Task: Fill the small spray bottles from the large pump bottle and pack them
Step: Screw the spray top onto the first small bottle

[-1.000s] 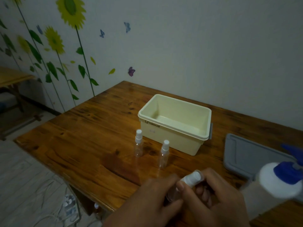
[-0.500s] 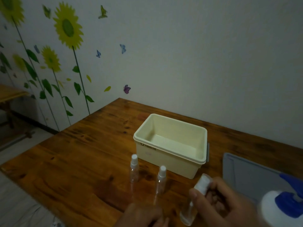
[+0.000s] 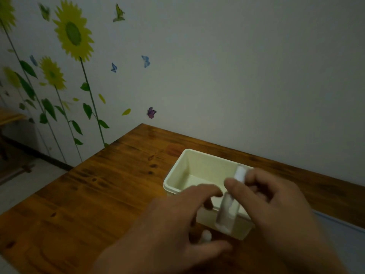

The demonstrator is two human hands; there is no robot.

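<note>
My right hand [image 3: 276,200] holds a small clear spray bottle [image 3: 226,214] by its white cap [image 3: 240,174], raised in front of the cream plastic box [image 3: 187,169]. My left hand [image 3: 173,230] is spread just left of the bottle, fingers apart, its fingertips close to the bottle's body. Whether they touch it I cannot tell. The white cap of another small spray bottle [image 3: 206,236] peeks out under my left hand. The large pump bottle is out of view.
The wooden table [image 3: 88,204] runs to a wall with sunflower stickers [image 3: 73,34]. A grey lid [image 3: 347,234] lies at the right edge, partly behind my right hand. Floor shows past the table's left edge.
The camera has tilted up and the view is closer. My right hand lifted the small bottle up before the box, and my left hand rose beside it. The pump bottle left the view.
</note>
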